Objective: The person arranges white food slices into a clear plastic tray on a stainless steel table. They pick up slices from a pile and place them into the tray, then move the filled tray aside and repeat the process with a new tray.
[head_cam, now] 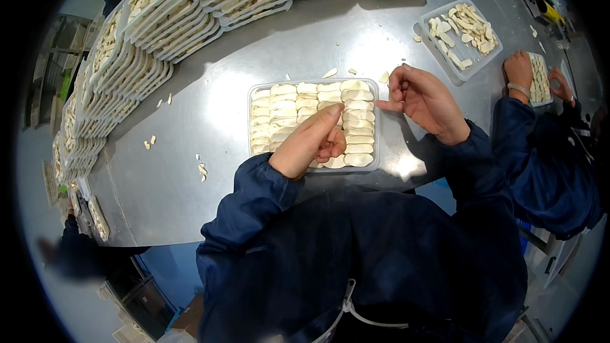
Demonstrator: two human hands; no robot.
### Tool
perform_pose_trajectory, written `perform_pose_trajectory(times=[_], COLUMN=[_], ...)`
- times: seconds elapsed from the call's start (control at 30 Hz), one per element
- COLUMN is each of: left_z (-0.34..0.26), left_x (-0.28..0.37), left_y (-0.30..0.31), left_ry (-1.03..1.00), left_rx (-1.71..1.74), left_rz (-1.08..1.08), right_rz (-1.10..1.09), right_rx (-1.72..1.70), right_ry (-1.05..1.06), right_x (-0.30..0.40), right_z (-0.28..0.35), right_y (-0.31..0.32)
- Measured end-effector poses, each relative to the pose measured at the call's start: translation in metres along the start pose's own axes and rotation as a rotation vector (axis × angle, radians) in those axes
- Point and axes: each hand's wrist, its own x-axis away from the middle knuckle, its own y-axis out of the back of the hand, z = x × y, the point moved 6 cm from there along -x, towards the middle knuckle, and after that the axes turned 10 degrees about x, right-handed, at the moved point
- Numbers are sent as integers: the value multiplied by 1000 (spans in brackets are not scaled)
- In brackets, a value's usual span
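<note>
Before me lies a clear plastic tray (375,126) packed with overlapping pale slices (284,105), possibly mushroom, in upright columns. My left hand (314,140) hovers over the tray's lower middle and hides part of it. Its thumb is stretched out and its other fingers are curled; whether a slice is tucked inside cannot be seen. My right hand (421,100) is just off the tray's right edge, with one digit extended towards the rim and the others bent. Nothing shows between its fingers.
Tall stacks of filled trays (157,24) curve along the table's far left side. A partly filled tray (457,64) of loose slices stands at upper right. Stray pieces (202,169) dot the steel table (228,66). A co-worker's hands (519,74) hold another tray at right.
</note>
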Motion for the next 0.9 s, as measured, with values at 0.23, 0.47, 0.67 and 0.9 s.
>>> perform_pose_trajectory(times=[0.23,0.47,0.67,0.9], left_z=[1,1,5,7], left_x=[0,1,0,-1], left_y=[-1,-3,-2,-2], left_ry=[-8,-7,4,-5], left_rx=[2,5,34,37], left_rz=[-2,-18,2,-5], right_rz=[23,-29,-10,1], right_rx=[-3,32,55,40], right_ry=[6,-36,-52,-50], right_x=[-3,-6,-9,-10], right_z=[-3,-2,-3,-4], right_y=[-1,-4,-6,-6])
